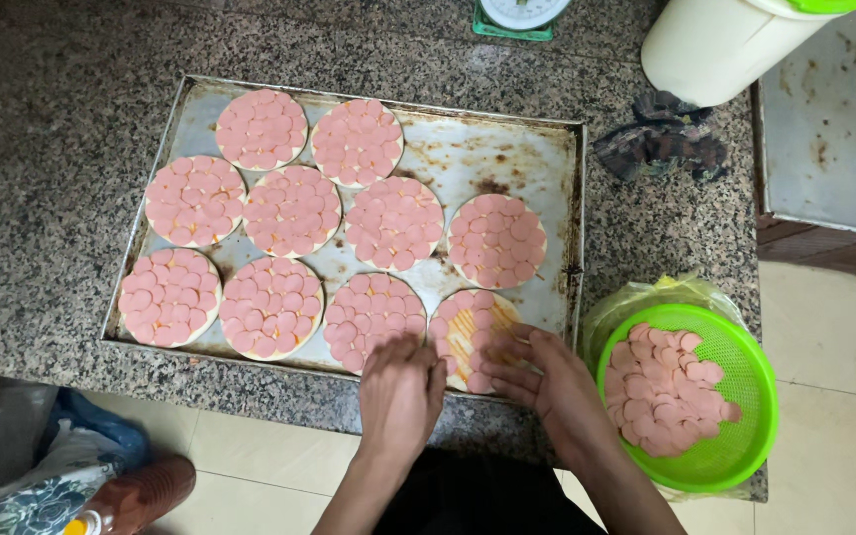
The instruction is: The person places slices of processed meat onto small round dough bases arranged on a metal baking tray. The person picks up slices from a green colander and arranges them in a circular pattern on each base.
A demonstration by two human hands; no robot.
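On a stained metal baking tray (547, 159), both hands rest fingers spread on a half-covered round dough base (468, 332): left hand (400, 391), right hand (545, 381). Right of the tray, a green mesh basket (745, 347) holds pink sausage slices (666, 391).

A kitchen: granite counter (42, 149), worn baking tray (507, 149) of sausage-topped rounds (292, 210), green colander (745, 396), kitchen scale (517, 15).

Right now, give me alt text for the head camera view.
Two bare hands, left hand and right hand, lay pink sausage slices on a partly covered dough round in a metal baking tray beside nine covered rounds; a green colander of slices sits right.
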